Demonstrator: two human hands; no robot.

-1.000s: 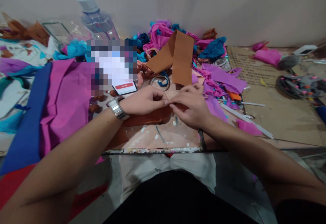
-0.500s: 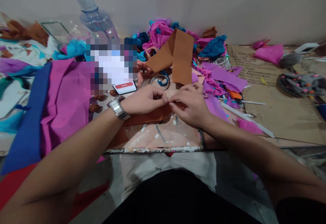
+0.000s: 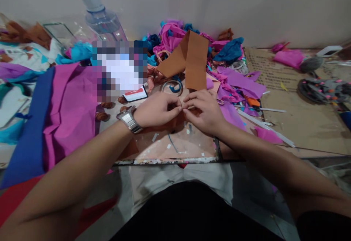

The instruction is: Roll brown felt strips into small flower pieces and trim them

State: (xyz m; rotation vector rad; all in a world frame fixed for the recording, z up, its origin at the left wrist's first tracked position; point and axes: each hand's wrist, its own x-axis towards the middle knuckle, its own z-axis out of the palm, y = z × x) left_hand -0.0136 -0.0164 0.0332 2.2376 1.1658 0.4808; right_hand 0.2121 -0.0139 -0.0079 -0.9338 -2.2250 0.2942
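Observation:
My left hand (image 3: pixel 157 109), with a metal watch (image 3: pixel 131 120) at the wrist, has its thumb and fingertips pinched together over the table. Opposite it, my right hand (image 3: pixel 204 111) pinches too, the two sets of fingertips touching. What they grip between them is hidden by the fingers. Just beyond my hands lies a folded brown strip of crepe paper (image 3: pixel 196 60). A small ring with a curled blue strip (image 3: pixel 175 85) rests by the left knuckles. Several small twisted brown paper balls (image 3: pixel 102 115) lie to the left of my wrist.
A phone (image 3: pixel 135 94), mostly blurred out, leans by a clear bottle (image 3: pixel 105 23). Pink crepe sheets (image 3: pixel 72 113) and a blue strip (image 3: pixel 30 131) hang over the left edge. Scraps of purple paper (image 3: pixel 241 82), an orange lighter-like item (image 3: pixel 252 102) and cardboard (image 3: pixel 309 124) lie right.
The brown paper strip that showed beneath my hands is no longer visible there. My left hand has turned slightly and its wrist shifted; the right fingers remain near the same spot.

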